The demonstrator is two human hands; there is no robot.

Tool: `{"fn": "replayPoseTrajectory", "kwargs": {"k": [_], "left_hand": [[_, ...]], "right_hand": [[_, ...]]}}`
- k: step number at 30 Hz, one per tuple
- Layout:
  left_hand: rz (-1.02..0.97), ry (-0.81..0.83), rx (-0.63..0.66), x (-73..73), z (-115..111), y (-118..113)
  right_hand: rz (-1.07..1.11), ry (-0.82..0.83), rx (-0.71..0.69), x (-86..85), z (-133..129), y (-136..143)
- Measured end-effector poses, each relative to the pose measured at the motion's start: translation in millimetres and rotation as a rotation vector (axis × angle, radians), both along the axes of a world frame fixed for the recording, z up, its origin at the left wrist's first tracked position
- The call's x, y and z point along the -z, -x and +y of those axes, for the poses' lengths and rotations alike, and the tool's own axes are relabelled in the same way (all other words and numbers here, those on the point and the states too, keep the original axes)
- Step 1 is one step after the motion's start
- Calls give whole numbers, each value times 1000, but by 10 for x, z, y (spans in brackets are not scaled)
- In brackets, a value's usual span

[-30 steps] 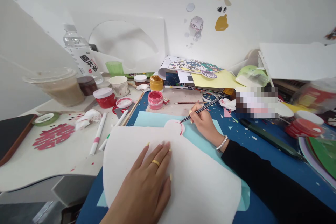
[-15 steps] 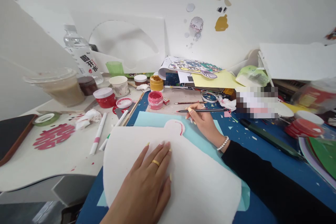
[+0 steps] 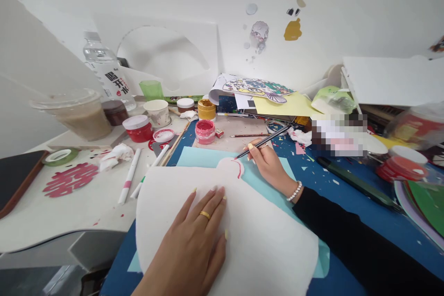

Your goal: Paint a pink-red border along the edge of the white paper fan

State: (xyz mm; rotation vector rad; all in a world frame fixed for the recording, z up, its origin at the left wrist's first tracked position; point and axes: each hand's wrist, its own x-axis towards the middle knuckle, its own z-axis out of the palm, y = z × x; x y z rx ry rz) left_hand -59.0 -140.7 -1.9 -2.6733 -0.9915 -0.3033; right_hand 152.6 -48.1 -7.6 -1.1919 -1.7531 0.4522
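My left hand [image 3: 199,233] lies flat with fingers stretched on a large white cut-out sheet [image 3: 274,240]. The sheet has a rounded knob at its far end, where a curved red line [image 3: 239,169] runs along the edge. In my right hand [image 3: 265,162] is a dark, thin paintbrush [image 3: 268,138], pinched between the fingers; its red tip is at the knob's upper edge, close to the line. Light blue paper [image 3: 197,156] lies beneath the white sheet. An open jar of pinkish-red paint [image 3: 205,132] stands beyond the sheet.
On the left are white markers [image 3: 129,176], a red paper cut-out [image 3: 71,179], green tape [image 3: 60,157], a drink cup [image 3: 78,118] and a water bottle [image 3: 107,74]. A second brush [image 3: 248,136] lies behind my right hand. A dark green cutter [image 3: 357,185] and paper scraps lie on the right.
The paintbrush has tilted from nearly level to slanting, and its tip has come down to the knob's edge. My right hand has shifted slightly; my left hand stays in place.
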Motion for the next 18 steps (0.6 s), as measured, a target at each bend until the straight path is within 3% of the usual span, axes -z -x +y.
{"fn": "replayPoseTrajectory", "kwargs": {"k": [5, 12, 18], "left_hand": [[17, -39, -8, 28, 9, 15], [44, -292, 71, 29, 96, 32], [-2, -434, 129, 212, 250, 128]], "right_hand": [[-7, 25, -19, 3, -1, 12], [9, 44, -35, 4, 10, 32], [36, 18, -41, 5, 20, 54]]}}
